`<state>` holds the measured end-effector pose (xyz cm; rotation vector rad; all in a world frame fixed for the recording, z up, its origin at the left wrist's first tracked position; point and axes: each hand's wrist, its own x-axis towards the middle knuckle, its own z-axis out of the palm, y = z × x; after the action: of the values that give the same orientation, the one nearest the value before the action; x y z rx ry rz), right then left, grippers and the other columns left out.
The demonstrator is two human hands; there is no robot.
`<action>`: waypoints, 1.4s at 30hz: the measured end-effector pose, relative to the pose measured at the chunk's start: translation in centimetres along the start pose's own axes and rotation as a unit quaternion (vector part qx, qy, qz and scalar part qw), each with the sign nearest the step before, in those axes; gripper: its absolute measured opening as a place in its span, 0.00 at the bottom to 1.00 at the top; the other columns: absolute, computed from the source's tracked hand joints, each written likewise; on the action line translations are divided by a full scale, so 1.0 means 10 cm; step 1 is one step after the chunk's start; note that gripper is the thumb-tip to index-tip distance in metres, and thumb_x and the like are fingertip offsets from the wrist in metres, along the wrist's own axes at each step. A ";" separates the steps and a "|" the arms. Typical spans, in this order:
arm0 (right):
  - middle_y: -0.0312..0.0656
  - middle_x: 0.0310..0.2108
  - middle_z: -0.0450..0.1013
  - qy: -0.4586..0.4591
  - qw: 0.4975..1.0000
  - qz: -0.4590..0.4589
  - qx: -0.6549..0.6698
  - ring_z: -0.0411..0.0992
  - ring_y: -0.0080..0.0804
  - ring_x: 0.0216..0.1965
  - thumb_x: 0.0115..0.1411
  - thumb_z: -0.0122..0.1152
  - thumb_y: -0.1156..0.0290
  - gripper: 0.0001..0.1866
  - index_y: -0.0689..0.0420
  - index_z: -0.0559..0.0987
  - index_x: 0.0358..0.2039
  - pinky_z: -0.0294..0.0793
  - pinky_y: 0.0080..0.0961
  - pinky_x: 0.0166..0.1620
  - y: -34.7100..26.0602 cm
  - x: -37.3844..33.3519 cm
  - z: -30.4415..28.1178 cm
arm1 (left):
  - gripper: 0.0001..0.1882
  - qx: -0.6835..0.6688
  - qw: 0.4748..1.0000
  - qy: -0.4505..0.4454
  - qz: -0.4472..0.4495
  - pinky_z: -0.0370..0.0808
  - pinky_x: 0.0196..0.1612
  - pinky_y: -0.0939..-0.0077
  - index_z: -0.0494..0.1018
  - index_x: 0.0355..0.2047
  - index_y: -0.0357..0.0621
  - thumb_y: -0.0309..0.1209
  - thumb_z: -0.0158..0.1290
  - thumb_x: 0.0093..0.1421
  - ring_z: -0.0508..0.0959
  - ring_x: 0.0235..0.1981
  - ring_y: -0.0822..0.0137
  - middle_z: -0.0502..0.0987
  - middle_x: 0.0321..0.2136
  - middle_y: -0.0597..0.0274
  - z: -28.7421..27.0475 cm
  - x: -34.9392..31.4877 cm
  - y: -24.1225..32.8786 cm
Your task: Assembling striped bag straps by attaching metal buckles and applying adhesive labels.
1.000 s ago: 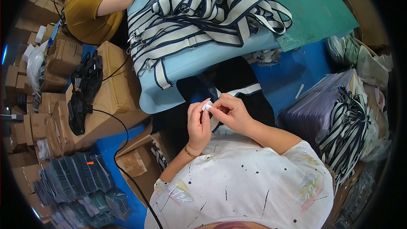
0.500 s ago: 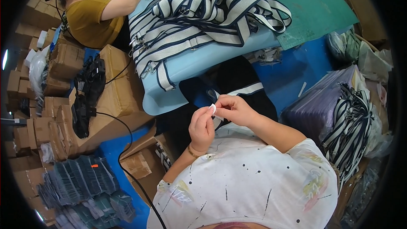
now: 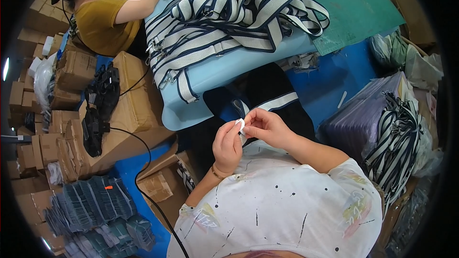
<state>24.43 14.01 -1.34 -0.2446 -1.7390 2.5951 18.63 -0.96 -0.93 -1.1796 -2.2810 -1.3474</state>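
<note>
Above my lap, my left hand [image 3: 227,146] and my right hand [image 3: 268,126] meet fingertip to fingertip. Between them is the end of a white strap with dark navy edges [image 3: 278,101], which runs across my dark-clad legs. A small white piece of it curls up at my fingers, and both hands pinch it. Part of the end is hidden behind the fingers. Ahead of my hands, a large heap of the same striped straps [image 3: 229,14] lies on the light blue table cover [image 3: 201,76]. Metal clips [image 3: 169,77] show at the heap's left side.
A green mat [image 3: 349,9] covers the table's right part. Cardboard boxes [image 3: 131,91] stand at left, with a black cable across them. Bundled striped straps [image 3: 399,143] hang by a purple-wrapped stack [image 3: 356,110] at right. Another person [image 3: 107,21] works at far left.
My fingers have shifted slightly around the strap end, and more of its white piece shows between them. The right hand has moved a little down. The heap has not moved.
</note>
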 end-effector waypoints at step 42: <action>0.36 0.30 0.75 -0.168 0.967 -0.134 -0.134 0.72 0.22 0.33 0.54 0.65 0.74 0.14 0.56 0.66 0.32 0.69 0.19 0.39 -0.38 0.41 -0.29 | 0.13 -0.323 0.900 -0.195 -0.217 0.66 0.48 0.75 0.74 0.40 0.32 0.28 0.54 0.58 0.70 0.45 0.64 0.71 0.44 0.56 -0.13 0.07 -0.22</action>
<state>20.48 18.50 0.59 0.4283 -2.0545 2.3058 16.31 -2.26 -1.19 -1.2425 -2.5558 -2.3638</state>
